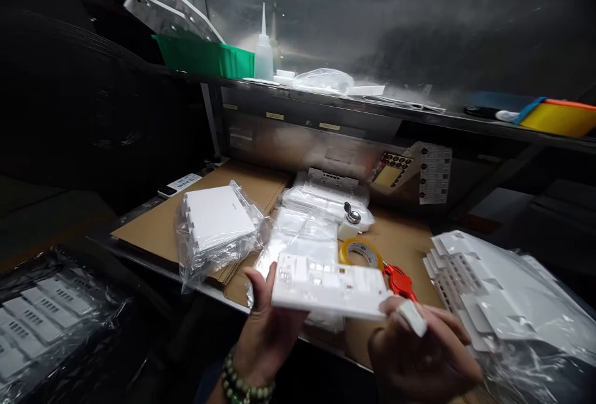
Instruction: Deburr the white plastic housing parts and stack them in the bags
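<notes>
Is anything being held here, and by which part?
A white plastic part, by its left end in the left grip. The right grip is at its right end; whether it clasps that, or the small white piece there, is unclear.

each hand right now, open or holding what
Left hand: holding the white panel by one end.
Right hand: curled at its other end; grip unclear.

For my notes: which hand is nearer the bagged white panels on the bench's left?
Left. The left hand is in front and right of the bagged white panels; the right hand is farther right, at the right end of the white plastic part.
</notes>
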Tool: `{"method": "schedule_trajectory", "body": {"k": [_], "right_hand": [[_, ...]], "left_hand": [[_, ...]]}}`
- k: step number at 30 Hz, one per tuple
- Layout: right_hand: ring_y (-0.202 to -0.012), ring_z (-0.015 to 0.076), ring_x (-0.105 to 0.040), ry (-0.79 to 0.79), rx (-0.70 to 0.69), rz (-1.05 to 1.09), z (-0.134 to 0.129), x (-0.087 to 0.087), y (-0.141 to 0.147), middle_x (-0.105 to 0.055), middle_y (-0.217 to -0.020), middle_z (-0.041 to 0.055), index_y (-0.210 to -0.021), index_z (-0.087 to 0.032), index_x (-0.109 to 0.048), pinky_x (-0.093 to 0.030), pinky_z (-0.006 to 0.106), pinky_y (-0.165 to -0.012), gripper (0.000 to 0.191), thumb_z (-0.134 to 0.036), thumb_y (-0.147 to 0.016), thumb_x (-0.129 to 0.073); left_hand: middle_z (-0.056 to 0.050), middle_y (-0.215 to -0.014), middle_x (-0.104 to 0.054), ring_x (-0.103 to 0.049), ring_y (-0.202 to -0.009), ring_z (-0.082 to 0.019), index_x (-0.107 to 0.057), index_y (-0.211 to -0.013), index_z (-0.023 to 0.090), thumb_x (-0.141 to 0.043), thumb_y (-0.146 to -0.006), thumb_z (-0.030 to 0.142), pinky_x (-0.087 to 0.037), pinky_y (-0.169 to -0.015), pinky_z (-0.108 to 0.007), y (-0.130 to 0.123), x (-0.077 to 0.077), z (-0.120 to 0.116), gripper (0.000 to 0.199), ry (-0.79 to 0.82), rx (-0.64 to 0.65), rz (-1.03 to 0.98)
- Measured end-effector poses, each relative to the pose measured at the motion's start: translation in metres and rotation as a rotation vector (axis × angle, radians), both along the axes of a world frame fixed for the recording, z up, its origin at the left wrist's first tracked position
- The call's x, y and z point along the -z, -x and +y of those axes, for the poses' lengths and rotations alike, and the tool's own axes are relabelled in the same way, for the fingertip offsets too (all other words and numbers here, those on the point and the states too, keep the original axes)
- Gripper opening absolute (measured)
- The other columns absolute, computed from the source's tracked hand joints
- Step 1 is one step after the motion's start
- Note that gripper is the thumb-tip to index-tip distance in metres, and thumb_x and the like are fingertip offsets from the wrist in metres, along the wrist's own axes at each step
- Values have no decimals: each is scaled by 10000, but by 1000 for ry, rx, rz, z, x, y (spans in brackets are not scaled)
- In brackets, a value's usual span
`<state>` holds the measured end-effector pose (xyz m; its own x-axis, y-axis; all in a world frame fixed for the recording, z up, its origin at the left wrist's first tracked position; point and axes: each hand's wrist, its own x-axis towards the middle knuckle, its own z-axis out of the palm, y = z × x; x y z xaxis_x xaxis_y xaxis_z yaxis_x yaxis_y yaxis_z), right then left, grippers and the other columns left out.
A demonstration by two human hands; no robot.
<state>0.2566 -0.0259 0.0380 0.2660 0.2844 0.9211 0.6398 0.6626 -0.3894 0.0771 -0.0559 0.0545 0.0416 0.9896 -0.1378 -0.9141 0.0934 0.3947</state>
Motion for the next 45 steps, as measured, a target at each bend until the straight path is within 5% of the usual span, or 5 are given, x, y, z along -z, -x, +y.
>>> {"method": "schedule_trajectory", "body": {"k": [4, 7, 11, 17, 45], "right_hand": [[-517, 130, -600, -66, -151, -170, -4, -6, -2, -650, -638, -48, -940, -231, -599, -401, 421, -804, 33, -206, -954, -616], [-727, 157, -716, 43, -352, -275, -4, 0, -1, -720, -821, -25, -1070, -225, -598, -396, 491, -1001, 192, -84, -941, -592], [-1065, 196, -678, 291, -463, -296, -15, -5, 11, -660, -1147, 71, -1214, -238, -645, -503, 406, -1009, 324, -65, -944, -595], [-890, 148, -695, 471, -693, -238, -41, -28, 41, -698, -994, 55, -1187, -196, -673, -588, 233, -781, 280, -86, -929, -660], [-737, 185, -670, 401, -622, -401, -52, -18, 47, -708, -846, 67, -1087, -166, -731, -564, 303, -652, 219, -82, -894, -670]], "left_hand": [[-199, -1425, -624, -536, -1359, -422, -420, -1537, 176, -503, -982, 556, -380, -1159, -600, 23, -28, 5, 678, 18, 212, -136], [-220, -1331, -681, -622, -1259, -423, -438, -1515, 111, -518, -962, 292, -412, -1123, -616, 31, -28, 13, 588, 146, 321, -125], [-238, -1284, -700, -662, -1195, -428, -461, -1487, 69, -476, -996, 404, -451, -1084, -619, 28, -23, 22, 595, 214, 264, -126], [-240, -1260, -712, -690, -1158, -395, -453, -1478, 42, -459, -1017, 365, -472, -1083, -573, 20, -33, 22, 563, 244, 223, -132], [-187, -1352, -682, -658, -1223, -380, -436, -1522, 183, -586, -972, 231, -449, -1124, -604, 19, -26, 17, 573, 234, 78, -16]]}}
